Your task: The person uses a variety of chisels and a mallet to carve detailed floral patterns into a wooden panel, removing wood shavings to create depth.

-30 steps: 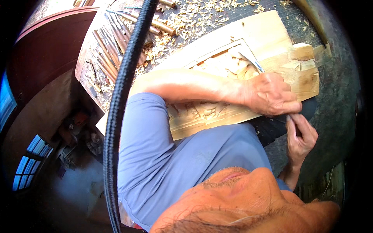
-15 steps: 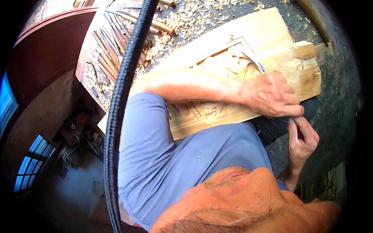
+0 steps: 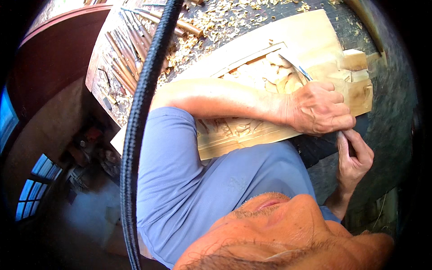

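Observation:
My left hand (image 3: 319, 108) is closed around a carving chisel, its arm reaching across a pale wooden board (image 3: 310, 36). The chisel's thin metal blade (image 3: 294, 66) sticks out beyond the fist, its tip over a recessed relief carving (image 3: 270, 74) with curved, leaf-like shapes. Most of the handle is hidden in the fist. Just below it, my right hand (image 3: 353, 157) is closed in a pinch, its fingertips touching or nearly touching the left fist. Whatever lies between those fingers is hidden. My left forearm covers the middle of the carving.
Several wooden-handled carving tools (image 3: 130, 49) lie at the upper left among curled wood shavings (image 3: 220, 22). Small wood blocks (image 3: 354, 60) sit at the board's right end, on the dark worktable (image 3: 396, 90). A black braided cable (image 3: 139, 103) crosses the view.
Both hands have shifted slightly to the right together. The chisel blade has moved a little, with its tip now slightly farther away. The grip looks the same.

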The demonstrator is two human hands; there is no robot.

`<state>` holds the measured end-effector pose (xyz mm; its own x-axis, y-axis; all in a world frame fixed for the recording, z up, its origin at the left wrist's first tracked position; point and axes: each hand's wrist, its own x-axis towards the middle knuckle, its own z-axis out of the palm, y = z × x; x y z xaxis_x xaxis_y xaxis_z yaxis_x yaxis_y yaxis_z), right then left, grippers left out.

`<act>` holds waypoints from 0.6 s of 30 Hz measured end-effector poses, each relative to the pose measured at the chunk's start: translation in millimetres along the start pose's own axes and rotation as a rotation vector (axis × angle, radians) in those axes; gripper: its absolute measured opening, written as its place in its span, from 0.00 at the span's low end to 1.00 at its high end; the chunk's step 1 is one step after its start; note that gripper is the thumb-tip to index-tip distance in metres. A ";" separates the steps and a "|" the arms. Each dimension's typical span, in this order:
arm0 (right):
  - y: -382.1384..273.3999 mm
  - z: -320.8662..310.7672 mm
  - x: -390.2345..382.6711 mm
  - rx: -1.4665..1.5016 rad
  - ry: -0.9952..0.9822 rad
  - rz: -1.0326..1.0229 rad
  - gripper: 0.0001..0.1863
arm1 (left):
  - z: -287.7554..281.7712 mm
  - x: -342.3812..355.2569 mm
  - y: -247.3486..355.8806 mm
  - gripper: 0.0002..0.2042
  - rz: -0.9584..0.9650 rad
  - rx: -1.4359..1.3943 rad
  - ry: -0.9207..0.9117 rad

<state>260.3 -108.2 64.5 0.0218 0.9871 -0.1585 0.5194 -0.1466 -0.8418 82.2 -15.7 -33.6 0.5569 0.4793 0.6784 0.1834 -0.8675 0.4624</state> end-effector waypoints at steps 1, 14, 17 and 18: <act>0.9 -1.6 -2.3 -0.004 0.009 -0.004 0.07 | 2.2 0.9 -0.6 0.09 0.004 -0.001 0.011; 14.0 0.9 -15.3 0.064 -0.003 0.081 0.06 | -6.5 0.5 -2.5 0.09 0.079 -0.075 -0.173; 14.9 -2.3 -16.1 0.025 -0.020 0.040 0.06 | -2.9 -2.6 -4.1 0.10 0.113 -0.105 -0.185; 14.2 -4.1 -14.5 0.006 -0.029 0.026 0.07 | -1.1 -3.5 -5.0 0.12 0.115 -0.111 -0.166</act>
<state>270.8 -124.3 56.9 0.0099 0.9807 -0.1951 0.5136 -0.1724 -0.8405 78.5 -12.9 -37.6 0.6966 0.3413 0.6310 0.0258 -0.8909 0.4534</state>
